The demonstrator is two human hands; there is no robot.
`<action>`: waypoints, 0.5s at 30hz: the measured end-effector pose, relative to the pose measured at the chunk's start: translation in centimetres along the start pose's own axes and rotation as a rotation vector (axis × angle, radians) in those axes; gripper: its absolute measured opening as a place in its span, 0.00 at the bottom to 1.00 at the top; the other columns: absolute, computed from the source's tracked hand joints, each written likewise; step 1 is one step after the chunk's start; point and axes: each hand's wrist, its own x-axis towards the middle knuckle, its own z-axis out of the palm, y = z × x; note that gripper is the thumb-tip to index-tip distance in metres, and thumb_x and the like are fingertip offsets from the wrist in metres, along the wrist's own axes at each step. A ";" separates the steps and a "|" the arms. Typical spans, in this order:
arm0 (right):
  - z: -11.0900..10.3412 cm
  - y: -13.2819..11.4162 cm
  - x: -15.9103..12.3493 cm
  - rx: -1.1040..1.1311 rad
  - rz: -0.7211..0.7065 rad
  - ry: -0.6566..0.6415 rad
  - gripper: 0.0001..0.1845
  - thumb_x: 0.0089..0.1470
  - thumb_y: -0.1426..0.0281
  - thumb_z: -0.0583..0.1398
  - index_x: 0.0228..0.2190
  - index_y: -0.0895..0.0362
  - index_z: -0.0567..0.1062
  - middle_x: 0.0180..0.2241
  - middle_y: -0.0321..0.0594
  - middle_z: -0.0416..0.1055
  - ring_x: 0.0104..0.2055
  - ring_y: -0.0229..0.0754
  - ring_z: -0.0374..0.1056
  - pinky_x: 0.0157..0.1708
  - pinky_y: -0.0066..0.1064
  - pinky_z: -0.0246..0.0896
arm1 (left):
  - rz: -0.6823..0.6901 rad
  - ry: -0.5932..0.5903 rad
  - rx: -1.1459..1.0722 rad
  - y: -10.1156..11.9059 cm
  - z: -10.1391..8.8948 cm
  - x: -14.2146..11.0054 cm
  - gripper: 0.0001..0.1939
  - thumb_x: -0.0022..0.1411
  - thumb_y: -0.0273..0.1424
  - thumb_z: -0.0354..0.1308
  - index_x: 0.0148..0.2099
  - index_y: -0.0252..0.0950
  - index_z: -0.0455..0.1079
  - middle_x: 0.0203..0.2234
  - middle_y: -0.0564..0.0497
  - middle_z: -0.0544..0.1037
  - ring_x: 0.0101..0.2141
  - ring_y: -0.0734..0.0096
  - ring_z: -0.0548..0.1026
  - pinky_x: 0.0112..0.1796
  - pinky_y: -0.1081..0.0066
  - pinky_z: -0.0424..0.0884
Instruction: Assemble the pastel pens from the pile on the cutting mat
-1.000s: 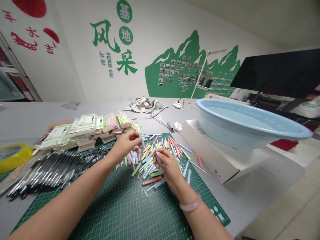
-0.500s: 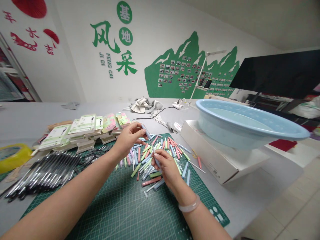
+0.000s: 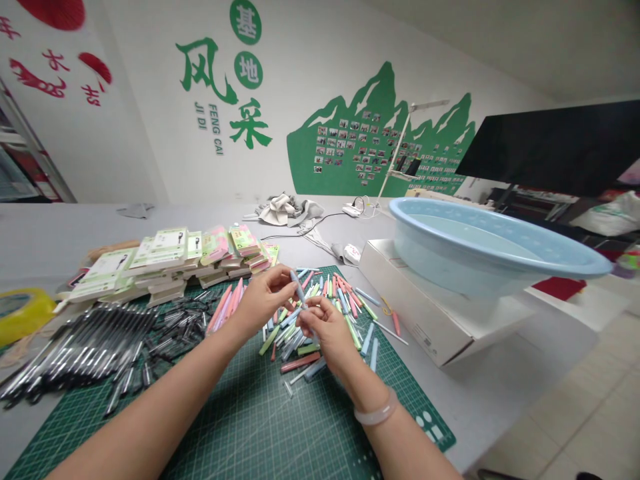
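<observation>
A light blue pen (image 3: 298, 288) is held between my two hands above the pile. My left hand (image 3: 263, 293) is closed on its upper part, thumb and fingers pinched. Just below, my right hand (image 3: 325, 327) pinches its lower end, which the fingers mostly cover. Beneath them lie loose pen parts (image 3: 303, 362) in blue, green, red and white on a green cutting mat (image 3: 250, 413). Several pink pens (image 3: 225, 308) lie side by side behind my left wrist.
Black pens (image 3: 85, 340) and small black parts lie at left, near a yellow tape roll (image 3: 25, 320). Behind them are stacked small boxes (image 3: 167, 247). A blue basin (image 3: 450, 273) rests on a white box (image 3: 415, 313) at right. Crumpled gloves (image 3: 280, 210) lie at the back.
My hands have come closer together, and the thin piece that showed between the two blue pen parts is now out of sight. The view has shifted slightly.
</observation>
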 end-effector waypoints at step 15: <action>0.2 0.4 -0.2 -0.068 -0.022 -0.018 0.10 0.43 0.67 0.66 0.26 0.57 0.70 0.22 0.34 0.72 0.23 0.36 0.66 0.26 0.28 0.58 | -0.002 0.014 0.026 -0.7 -0.3 -0.7 0.06 0.56 0.31 0.56 0.36 0.35 0.65 0.27 0.53 0.72 0.27 0.73 0.71 0.28 0.74 0.69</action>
